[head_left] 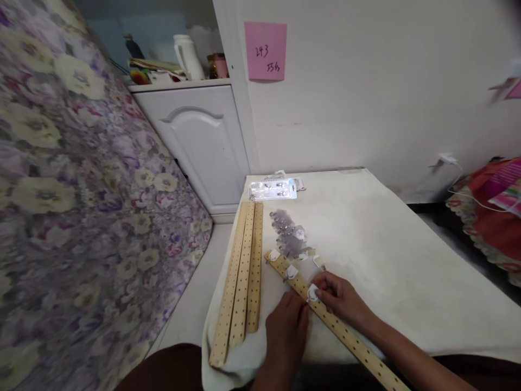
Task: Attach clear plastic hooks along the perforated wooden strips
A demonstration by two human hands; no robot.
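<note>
A long wooden strip with rows of holes (345, 336) lies slanted across the near part of the white table (386, 244). Small white adhesive hooks (291, 272) sit on its far end. My right hand (340, 297) pinches another white hook (312, 293) against the strip, fingers closed on it. My left hand (287, 331) rests curled beside the strip, touching its edge; whether it grips it I cannot tell. A pile of clear hooks (290, 234) lies just beyond.
Three more perforated wooden strips (242, 277) lie side by side at the table's left edge. A clear blister pack (272, 189) lies at the far left corner. A floral mattress (73, 190) leans at left, a white cabinet (199, 141) behind, red cloth (492, 212) at right.
</note>
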